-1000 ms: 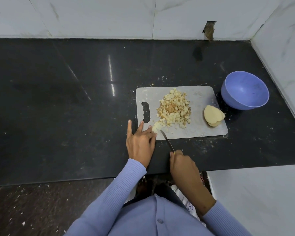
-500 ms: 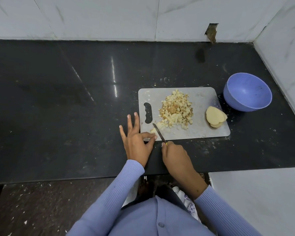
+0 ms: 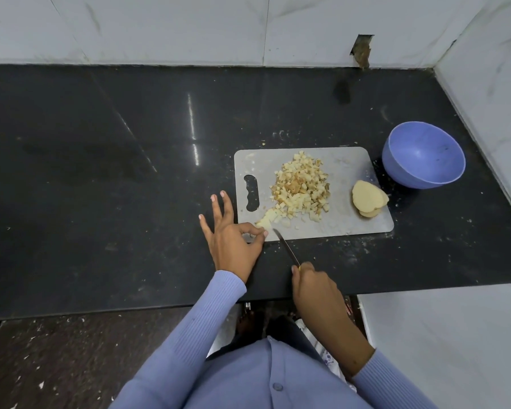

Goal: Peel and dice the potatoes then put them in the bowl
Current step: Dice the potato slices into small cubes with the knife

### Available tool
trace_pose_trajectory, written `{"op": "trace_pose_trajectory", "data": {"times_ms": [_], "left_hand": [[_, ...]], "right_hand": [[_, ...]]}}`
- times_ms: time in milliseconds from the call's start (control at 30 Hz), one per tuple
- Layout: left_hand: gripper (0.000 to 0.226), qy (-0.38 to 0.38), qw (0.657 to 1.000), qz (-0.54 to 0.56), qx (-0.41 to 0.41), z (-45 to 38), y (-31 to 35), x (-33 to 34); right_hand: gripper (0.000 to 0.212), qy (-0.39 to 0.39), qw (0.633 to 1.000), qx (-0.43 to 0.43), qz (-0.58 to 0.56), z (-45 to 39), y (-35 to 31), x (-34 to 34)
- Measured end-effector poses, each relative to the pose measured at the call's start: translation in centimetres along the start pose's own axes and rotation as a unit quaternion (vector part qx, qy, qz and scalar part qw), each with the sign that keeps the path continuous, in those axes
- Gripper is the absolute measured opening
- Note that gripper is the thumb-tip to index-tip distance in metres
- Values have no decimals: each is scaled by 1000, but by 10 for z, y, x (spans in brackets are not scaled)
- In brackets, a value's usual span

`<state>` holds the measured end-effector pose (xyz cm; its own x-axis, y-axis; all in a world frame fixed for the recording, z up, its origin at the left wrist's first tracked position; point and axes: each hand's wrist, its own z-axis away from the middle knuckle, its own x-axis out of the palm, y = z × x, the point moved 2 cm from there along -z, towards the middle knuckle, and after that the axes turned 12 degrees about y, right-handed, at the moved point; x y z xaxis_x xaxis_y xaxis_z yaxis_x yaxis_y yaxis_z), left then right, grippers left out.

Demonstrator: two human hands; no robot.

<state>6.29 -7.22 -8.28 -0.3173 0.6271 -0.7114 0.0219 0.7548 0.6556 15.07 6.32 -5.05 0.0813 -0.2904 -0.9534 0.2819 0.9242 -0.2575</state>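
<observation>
Black counter (image 3: 101, 172) under white tiles (image 3: 160, 25); I see the board (image 3: 351, 172) at center, bowl (image 3: 424, 154) at three o'clock. Left hand (image 3: 230, 240) pinches a potato bit (image 3: 263, 222); right hand (image 3: 316, 286) grips the knife (image 3: 286, 246).

**Polished stone, matt plastic, ribbed knit**

The black countertop (image 3: 101, 160) is glossy polished stone, flecked with crumbs. The grey cutting board (image 3: 348, 172) looks like matt plastic; at its 2 o'clock, the blue bowl (image 3: 422, 156) is smooth plastic. The knife (image 3: 286, 247) blade is shiny metal. The sleeves (image 3: 195, 326) are ribbed knit cloth.
</observation>
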Motion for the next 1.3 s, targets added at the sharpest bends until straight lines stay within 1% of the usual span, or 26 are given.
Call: {"op": "trace_pose_trajectory", "data": {"times_ms": [100, 233, 300, 433, 567, 800, 867, 967, 1100, 1200, 1300], "left_hand": [[7, -1, 1000, 8, -4, 2, -1, -2], [4, 19, 998, 53, 3, 5, -7, -6], [5, 29, 998, 52, -13, 6, -9, -8], [8, 3, 998, 40, -53, 2, -8, -10], [13, -22, 997, 29, -71, -2, -5, -11], [10, -10, 998, 13, -62, -1, -5, -8], [10, -8, 998, 10, -60, -2, -4, -8], [11, -16, 998, 4, -62, -1, -3, -9], [5, -26, 998, -2, -58, 0, -5, -14], [6, -5, 998, 30, -59, 1, -7, -19], [8, 4, 996, 32, -81, 2, -10, -23]], "right_hand": [[31, 20, 999, 4, -26, -7, 3, -5], [32, 29, 998, -10, -51, -10, -5, -11], [36, 23, 998, -20, -56, -15, -14, -10], [40, 8, 997, -22, -68, -27, -29, -6], [38, -16, 998, -14, -53, -28, -32, 3], [34, -22, 999, -41, 29, 4, -11, 1], [34, -25, 998, -38, 32, 9, -5, -1], [36, -15, 999, -27, 28, 1, -3, -4], [37, 9, 1000, -23, 2, -11, -2, -12], [34, 26, 998, -40, -41, -14, -5, -17], [35, 23, 996, -72, -39, -20, -13, -15]]}}
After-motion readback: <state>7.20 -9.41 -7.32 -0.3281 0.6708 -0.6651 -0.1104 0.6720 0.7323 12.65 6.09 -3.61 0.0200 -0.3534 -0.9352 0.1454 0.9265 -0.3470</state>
